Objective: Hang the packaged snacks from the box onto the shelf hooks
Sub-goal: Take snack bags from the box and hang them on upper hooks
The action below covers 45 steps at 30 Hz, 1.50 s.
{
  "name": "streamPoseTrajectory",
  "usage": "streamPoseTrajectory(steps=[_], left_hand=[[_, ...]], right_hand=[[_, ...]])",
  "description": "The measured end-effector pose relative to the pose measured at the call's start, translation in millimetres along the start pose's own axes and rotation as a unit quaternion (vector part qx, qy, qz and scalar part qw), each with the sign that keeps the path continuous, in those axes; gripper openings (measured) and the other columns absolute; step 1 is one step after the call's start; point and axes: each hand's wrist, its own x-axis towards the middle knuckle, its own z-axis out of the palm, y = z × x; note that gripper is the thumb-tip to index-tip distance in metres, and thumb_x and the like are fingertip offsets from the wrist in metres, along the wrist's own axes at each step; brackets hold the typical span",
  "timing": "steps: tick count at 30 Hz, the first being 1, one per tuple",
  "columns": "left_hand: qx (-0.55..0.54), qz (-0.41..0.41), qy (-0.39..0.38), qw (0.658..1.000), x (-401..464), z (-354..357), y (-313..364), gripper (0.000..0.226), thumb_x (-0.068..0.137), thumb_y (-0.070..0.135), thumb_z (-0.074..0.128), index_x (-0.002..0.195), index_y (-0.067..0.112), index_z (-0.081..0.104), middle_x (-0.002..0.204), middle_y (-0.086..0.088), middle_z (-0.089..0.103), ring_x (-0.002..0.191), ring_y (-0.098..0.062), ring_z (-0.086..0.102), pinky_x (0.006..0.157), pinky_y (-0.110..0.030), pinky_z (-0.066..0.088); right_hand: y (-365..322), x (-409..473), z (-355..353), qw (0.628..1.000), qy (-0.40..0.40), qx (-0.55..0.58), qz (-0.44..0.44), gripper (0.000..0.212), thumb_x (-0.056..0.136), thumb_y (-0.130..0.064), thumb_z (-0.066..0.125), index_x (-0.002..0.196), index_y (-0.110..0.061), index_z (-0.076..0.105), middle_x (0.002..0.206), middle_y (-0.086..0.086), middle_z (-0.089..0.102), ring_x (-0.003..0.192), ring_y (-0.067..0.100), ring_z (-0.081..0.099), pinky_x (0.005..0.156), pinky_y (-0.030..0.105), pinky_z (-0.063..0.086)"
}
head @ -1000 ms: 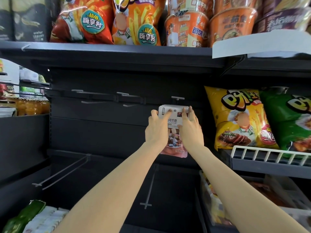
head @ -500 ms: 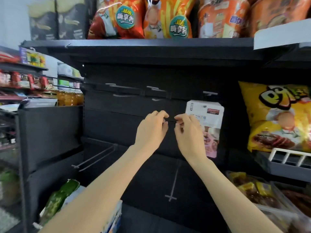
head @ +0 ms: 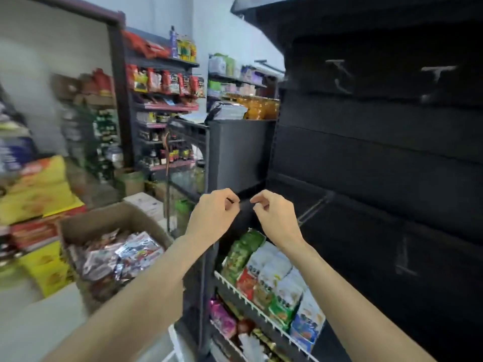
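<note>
Down and to the left of the hands sits an open cardboard box (head: 78, 226), filled with shiny packaged snacks (head: 117, 257) piled loosely inside. The left hand (head: 213, 215) hangs in mid-air with fingers loosely curled, holding nothing. Just beside it, a small gap apart, the right hand (head: 274, 216) is curled the same way, also holding nothing. Below both hands, a wire-fronted rack (head: 261, 314) carries green and white bags. Up and to the right of the hands, bare shelf hooks (head: 339, 74) jut from the dark back panel (head: 379, 152), blurred.
</note>
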Motion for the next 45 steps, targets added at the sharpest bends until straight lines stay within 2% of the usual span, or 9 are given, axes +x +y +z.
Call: streamPoseTrajectory(steps=[8,12,15,17,21,28,35,40,45], left_hand=[[0.036,-0.205,0.02,0.978,-1,-76,-207,0.016,0.09,0.018,0.056,0.095,0.013,0.07,0.093,-0.01,0.071,0.095,-0.027,0.063,0.076,-0.03,0.043],[0.096,-0.279,0.004,0.955,8,-97,-295,0.024,0.093,0.016,0.051,0.109,0.005,0.065,0.11,-0.016,0.066,0.106,-0.031,0.059,0.086,-0.032,0.041],[0.138,-0.314,-0.05,0.938,23,-99,-354,0.025,0.092,0.01,0.047,0.113,0.0,0.059,0.114,-0.018,0.064,0.109,-0.033,0.057,0.088,-0.036,0.044],[0.152,-0.328,-0.108,0.926,32,-95,-381,0.027,0.092,0.008,0.047,0.116,-0.002,0.055,0.118,-0.019,0.06,0.112,-0.033,0.054,0.088,-0.034,0.04],[0.164,-0.312,-0.252,0.901,45,-84,-412,0.049,0.094,0.019,0.052,0.139,0.004,0.039,0.135,-0.015,0.05,0.127,-0.029,0.043,0.103,-0.031,0.029],[0.213,-0.27,-0.305,0.888,55,-71,-453,0.035,0.083,0.028,0.069,0.116,0.02,0.062,0.114,-0.005,0.059,0.108,-0.024,0.052,0.086,-0.034,0.045],[0.221,-0.232,-0.273,0.907,61,-79,-467,0.023,0.078,0.027,0.073,0.08,0.021,0.051,0.085,0.004,0.052,0.09,-0.021,0.054,0.072,-0.036,0.043],[0.219,-0.234,-0.199,0.926,65,-89,-463,0.013,0.089,0.019,0.06,0.086,0.017,0.047,0.091,-0.004,0.061,0.09,-0.028,0.058,0.072,-0.038,0.047],[0.192,-0.218,-0.04,0.956,79,-110,-440,0.005,0.096,0.021,0.048,0.095,0.017,0.046,0.09,-0.009,0.064,0.084,-0.032,0.06,0.065,-0.038,0.045]], right_hand=[[-65,53,223,0.984,-0.178,0.022,-0.014,0.024,0.09,-0.013,0.049,0.104,-0.014,0.068,0.107,0.006,0.068,0.102,0.022,0.06,0.084,0.032,0.047],[-75,83,316,0.964,-0.264,0.008,-0.029,0.031,0.091,-0.015,0.052,0.121,-0.011,0.061,0.122,0.008,0.062,0.114,0.023,0.056,0.094,0.033,0.046],[-69,111,378,0.949,-0.309,-0.032,-0.053,0.046,0.091,-0.017,0.053,0.137,-0.013,0.048,0.136,0.009,0.052,0.123,0.025,0.05,0.101,0.036,0.042],[-63,126,412,0.933,-0.353,-0.057,-0.044,0.056,0.091,-0.018,0.054,0.144,-0.015,0.037,0.142,0.01,0.045,0.124,0.029,0.048,0.094,0.035,0.043],[-42,141,457,0.89,-0.445,-0.094,-0.027,0.077,0.084,-0.019,0.068,0.148,-0.018,0.027,0.147,0.015,0.034,0.127,0.031,0.044,0.102,0.038,0.042],[-31,157,472,0.864,-0.477,-0.148,-0.067,0.079,0.08,-0.029,0.074,0.146,-0.019,0.032,0.138,0.017,0.035,0.13,0.032,0.035,0.105,0.037,0.033],[-28,168,474,0.893,-0.423,-0.128,-0.089,0.047,0.073,-0.026,0.081,0.114,-0.012,0.062,0.114,0.008,0.055,0.109,0.027,0.054,0.082,0.03,0.042],[-32,173,462,0.92,-0.374,-0.06,-0.095,0.009,0.083,-0.016,0.071,0.088,-0.01,0.066,0.097,0.011,0.062,0.097,0.027,0.059,0.079,0.036,0.044],[-49,191,424,0.956,-0.284,0.044,-0.058,0.016,0.083,-0.02,0.07,0.073,-0.015,0.059,0.077,0.005,0.061,0.075,0.018,0.054,0.06,0.028,0.035]])
